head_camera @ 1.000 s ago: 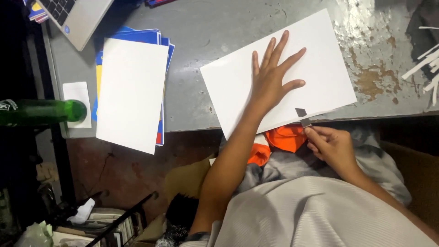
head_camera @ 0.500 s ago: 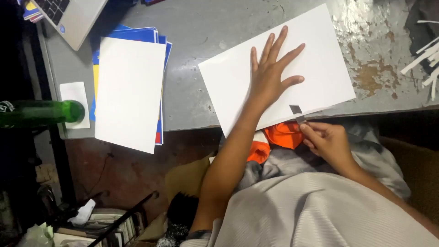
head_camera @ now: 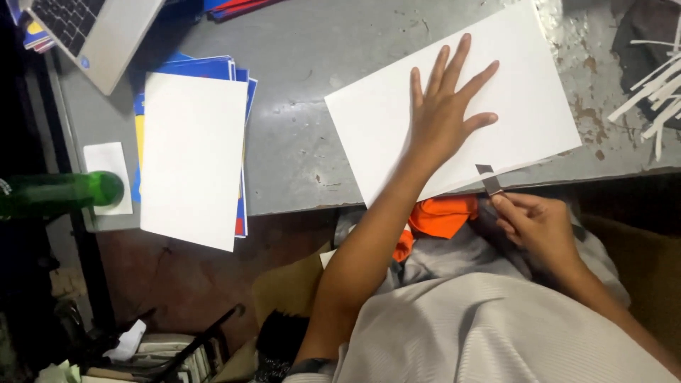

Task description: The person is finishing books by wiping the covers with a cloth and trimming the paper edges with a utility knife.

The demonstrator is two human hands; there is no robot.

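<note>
The left hand (head_camera: 443,113) was flat on a white sheet of paper (head_camera: 454,106), fingers spread wide and pointing toward the far side of the table, palm pressing the sheet down. The right hand (head_camera: 539,227) sat just off the near edge of the table, fingers pinched around a small dark blade (head_camera: 488,179) — looked like a cutter blade, though the handle was hidden in the grip so I couldn't say for sure. The tip of that blade was touching the near edge of the sheet, just right of the left wrist.

The sheet lay at a tilt on the grey metal table (head_camera: 305,142), its near corner hanging a bit past the table edge. Under the hands, in the person's lap, there was something orange (head_camera: 440,216) bunched against grey cloth.

Out to the far right there was a loose pile of thin white paper strips (head_camera: 649,96), well apart from the sheet. To the left, another white sheet (head_camera: 191,159) sat on top of a stack of blue card (head_camera: 241,85), overhanging the near edge of the table. Further left — a small white slip (head_camera: 106,177) with a green glass bottle (head_camera: 57,193) lying across it on its side. Corner of a silver laptop (head_camera: 99,35) showed at the far left.
</note>
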